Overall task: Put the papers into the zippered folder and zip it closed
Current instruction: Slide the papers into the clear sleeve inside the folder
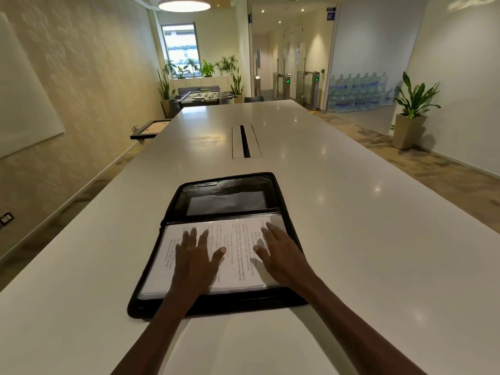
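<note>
1. Two bare forearms reach in from the near edge of the picture, over the white table (351,212), toward the open zippered folder (173,201).
2. This black folder lies flat on the table, just in front of the person, with its far half opened away and its near half carrying the papers (238,255).
3. On the papers, the left hand (196,255) lies flat with fingers spread and palm down, on the left part of the sheet.
4. At the right part of the same sheet, the right hand (281,253) is also flat and spread; it grips nothing, it only presses or smooths.
5. My judgement is that the first part of the task is nearly done: the papers sit inside the near half, within the black border, and look squared.
6. What is left is to fold the far half over the papers and to run the zipper around the edge; the folder is fully open now, and I cannot make out the zipper pull.
7. Printed lines of text cover the top sheet, but they are too small and blurred to read.
8. No brand or label can be read on the folder; the far half shows only a clear pocket (226,203) with a pale sheet behind it.
</note>
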`<state>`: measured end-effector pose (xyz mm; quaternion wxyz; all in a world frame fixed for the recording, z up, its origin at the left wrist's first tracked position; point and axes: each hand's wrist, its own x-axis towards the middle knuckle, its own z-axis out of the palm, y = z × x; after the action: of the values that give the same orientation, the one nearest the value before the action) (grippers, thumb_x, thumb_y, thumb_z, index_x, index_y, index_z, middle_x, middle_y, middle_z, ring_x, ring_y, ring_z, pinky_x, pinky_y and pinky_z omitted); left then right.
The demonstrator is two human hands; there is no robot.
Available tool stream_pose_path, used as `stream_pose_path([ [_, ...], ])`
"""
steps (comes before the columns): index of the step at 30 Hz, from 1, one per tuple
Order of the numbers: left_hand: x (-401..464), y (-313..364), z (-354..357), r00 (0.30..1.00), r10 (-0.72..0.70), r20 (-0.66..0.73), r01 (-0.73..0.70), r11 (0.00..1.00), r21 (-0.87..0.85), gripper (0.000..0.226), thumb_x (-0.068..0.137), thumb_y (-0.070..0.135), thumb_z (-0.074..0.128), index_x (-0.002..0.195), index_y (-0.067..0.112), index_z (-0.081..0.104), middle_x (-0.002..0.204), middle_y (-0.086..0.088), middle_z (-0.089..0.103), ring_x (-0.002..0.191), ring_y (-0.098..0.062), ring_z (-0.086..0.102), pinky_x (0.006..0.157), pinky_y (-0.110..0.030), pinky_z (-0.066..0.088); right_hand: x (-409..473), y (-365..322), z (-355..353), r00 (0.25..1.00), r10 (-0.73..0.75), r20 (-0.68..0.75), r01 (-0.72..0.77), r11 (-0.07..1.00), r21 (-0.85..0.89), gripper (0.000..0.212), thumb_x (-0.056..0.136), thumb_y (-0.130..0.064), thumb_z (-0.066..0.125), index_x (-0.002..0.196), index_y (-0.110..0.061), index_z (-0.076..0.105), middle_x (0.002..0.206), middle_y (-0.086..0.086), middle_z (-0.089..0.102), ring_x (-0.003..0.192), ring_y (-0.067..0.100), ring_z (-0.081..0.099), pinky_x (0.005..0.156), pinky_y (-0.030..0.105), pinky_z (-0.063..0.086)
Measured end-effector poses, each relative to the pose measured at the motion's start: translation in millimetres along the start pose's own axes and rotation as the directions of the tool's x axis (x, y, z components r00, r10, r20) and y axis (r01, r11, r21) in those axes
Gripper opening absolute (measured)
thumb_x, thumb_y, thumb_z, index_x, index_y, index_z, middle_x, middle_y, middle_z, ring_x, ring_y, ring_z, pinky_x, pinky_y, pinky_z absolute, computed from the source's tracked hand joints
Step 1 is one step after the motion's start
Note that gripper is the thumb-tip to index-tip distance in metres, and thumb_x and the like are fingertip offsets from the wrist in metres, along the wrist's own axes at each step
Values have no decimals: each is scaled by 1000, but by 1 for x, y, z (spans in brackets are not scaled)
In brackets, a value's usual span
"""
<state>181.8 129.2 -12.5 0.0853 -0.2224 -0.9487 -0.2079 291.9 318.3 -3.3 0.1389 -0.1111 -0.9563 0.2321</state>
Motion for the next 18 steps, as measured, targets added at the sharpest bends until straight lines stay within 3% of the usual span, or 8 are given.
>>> stream_pose_path([
  [4,-1,-34,4,990,-85,114,71,990,120,94,84,78,19,155,18,7,162,-17,-3,149,-36,-10,115,-61,-2,-4,9,22,987,60,149,-36,986,-164,74,101,-57,19,157,-12,2,166,9,-7,153,22,-7,125,41,2],
  [8,-7,-53,11,964,-167,206,128,973,192,105,73,86,-1,155,21,4,162,-19,-7,148,-41,-9,111,-66,-8,-5,13,29,967,157,199,-113,970,-216,80,98,-63,13,157,-11,-5,165,10,-12,152,22,-11,124,43,-5],
  [18,-10,-54,8,961,-145,237,113,983,144,105,72,87,-2,155,21,-2,161,-17,-14,147,-38,-17,110,-62,-16,-3,13,30,963,184,198,-129,957,-259,81,97,-65,14,156,-13,-6,165,7,-12,152,19,-12,122,40,-8],
])
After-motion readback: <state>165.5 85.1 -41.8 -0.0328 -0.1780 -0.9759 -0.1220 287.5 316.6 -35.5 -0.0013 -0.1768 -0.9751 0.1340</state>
